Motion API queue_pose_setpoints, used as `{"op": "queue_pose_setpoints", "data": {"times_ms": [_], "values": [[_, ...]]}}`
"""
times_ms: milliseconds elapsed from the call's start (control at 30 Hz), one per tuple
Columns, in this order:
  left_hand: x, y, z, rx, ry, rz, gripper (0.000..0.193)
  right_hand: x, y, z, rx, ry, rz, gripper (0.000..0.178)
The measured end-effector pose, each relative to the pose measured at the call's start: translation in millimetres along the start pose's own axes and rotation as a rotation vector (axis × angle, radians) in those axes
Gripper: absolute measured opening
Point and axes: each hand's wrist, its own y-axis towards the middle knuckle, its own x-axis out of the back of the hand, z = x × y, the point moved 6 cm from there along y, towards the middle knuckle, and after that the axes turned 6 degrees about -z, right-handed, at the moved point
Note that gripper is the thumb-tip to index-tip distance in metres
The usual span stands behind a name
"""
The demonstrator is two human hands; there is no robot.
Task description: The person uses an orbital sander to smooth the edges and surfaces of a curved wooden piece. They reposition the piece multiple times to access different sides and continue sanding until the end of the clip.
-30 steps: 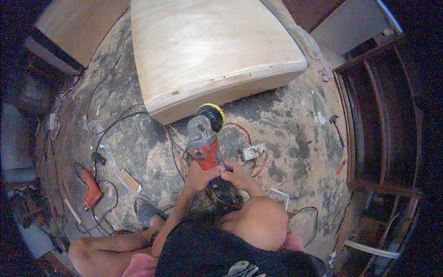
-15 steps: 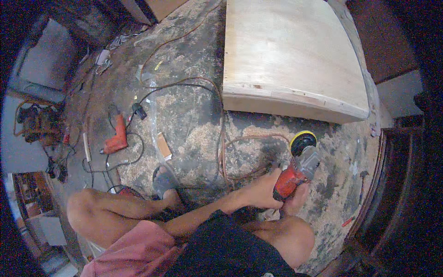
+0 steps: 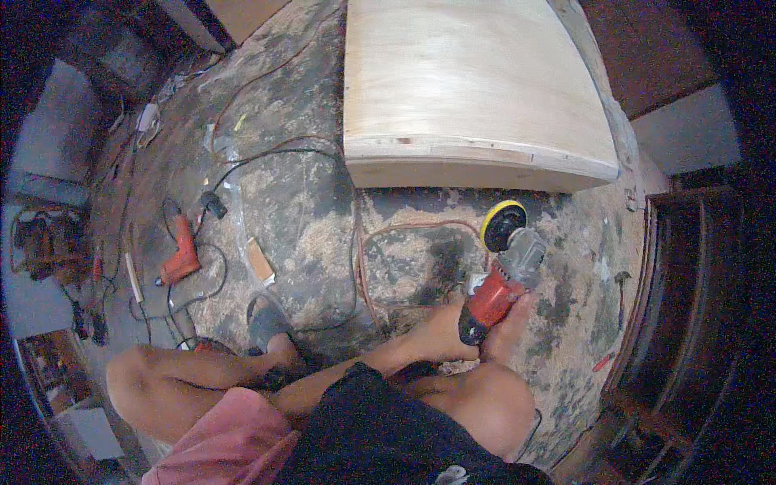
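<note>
A red and grey angle grinder (image 3: 495, 297) with a round black backing pad (image 3: 505, 227), yellow along its edge, is held above the floor in front of me. The pad end points away from me, just short of the wooden box and apart from it. My left hand (image 3: 443, 331) is closed against the left side of the grinder's red body; its fingertips are partly hidden. Around the right side of the body wraps my right hand (image 3: 511, 322), half covered by the tool. The pale plywood box (image 3: 477, 81) lies on the floor beyond the grinder.
An orange power drill (image 3: 183, 252) lies at left, near a black plug (image 3: 212, 204). Brown and black cords (image 3: 360, 259) wind across the stained floor (image 3: 315, 234). A small wooden block (image 3: 259, 260) lies beyond my left foot (image 3: 271, 327). At right are a hammer (image 3: 622, 295) and a dark wooden frame (image 3: 679, 275).
The floor, box and drill have shifted left in view. The grinder's pad has turned slightly, showing more of its black face. Both hands stay on the tool.
</note>
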Motion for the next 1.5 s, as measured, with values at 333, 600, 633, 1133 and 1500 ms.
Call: {"op": "queue_pose_setpoints", "data": {"times_ms": [333, 600, 633, 1133, 1500], "values": [[14.7, -0.5, -8.3, -0.105, -0.007, -0.042, 0.068, -21.6, -4.8, 24.5, -0.027, 0.04, 0.138, 0.067], [-2.8, 1.3, -15.0, -0.156, -0.093, 0.115, 0.079, -10.1, -8.3, 44.9, -0.108, 0.234, 0.156, 0.065], [-4.9, 2.1, -17.6, -0.209, -0.117, 0.12, 0.082, -11.3, -6.0, 52.6, -0.068, 0.268, 0.159, 0.062], [71.1, -3.5, -13.6, -0.012, -0.187, -0.278, 0.085, -163.8, -49.7, 137.7, 0.695, -0.592, 0.397, 0.106], [119.0, -3.4, -3.4, -0.209, -0.502, -0.432, 0.081, -255.3, -72.8, 138.8, 0.622, -0.702, 0.659, 0.115]]}}
